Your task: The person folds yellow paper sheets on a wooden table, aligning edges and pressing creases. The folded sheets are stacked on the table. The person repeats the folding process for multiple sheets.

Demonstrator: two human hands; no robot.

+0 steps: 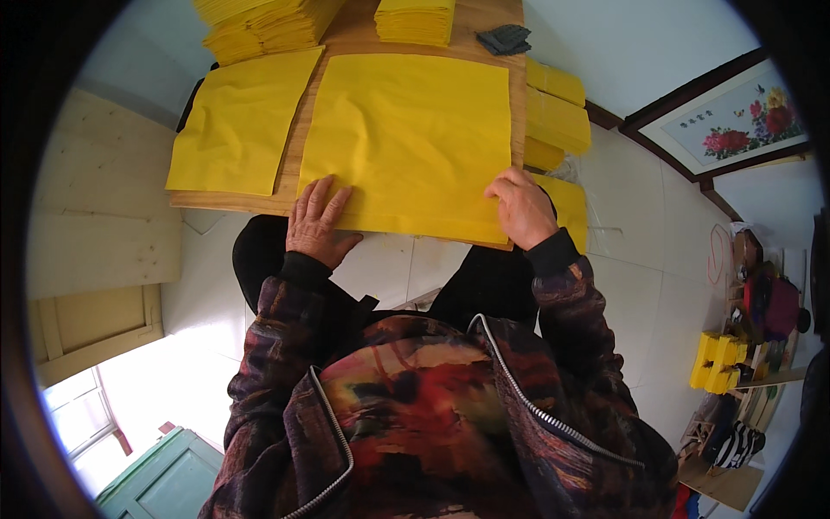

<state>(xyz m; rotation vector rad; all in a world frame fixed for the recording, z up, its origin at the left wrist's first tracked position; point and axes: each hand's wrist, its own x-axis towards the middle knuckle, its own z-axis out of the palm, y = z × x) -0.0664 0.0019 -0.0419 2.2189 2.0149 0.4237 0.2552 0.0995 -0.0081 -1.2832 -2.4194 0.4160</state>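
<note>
A large yellow paper-like sheet [406, 143] lies spread on the wooden table, its near edge at the table's front edge. My left hand [318, 223] rests on its near left corner, fingers apart on top and the thumb out past the near edge. At the near right corner, my right hand [523, 208] has its fingers curled and pressed together on the sheet's right edge. What the fingertips there pinch is partly hidden. Left of this sheet lies another yellow sheet or flat pile [238, 121], with a strip of bare wood between them.
Thick yellow stacks [268, 30] and a smaller bundle [415, 22] stand at the table's [298, 169] far side. A dark grey folded cloth [503, 40] lies at the far right corner. More yellow bundles [558, 117] are beside the table. A framed flower picture [735, 121] leans at right.
</note>
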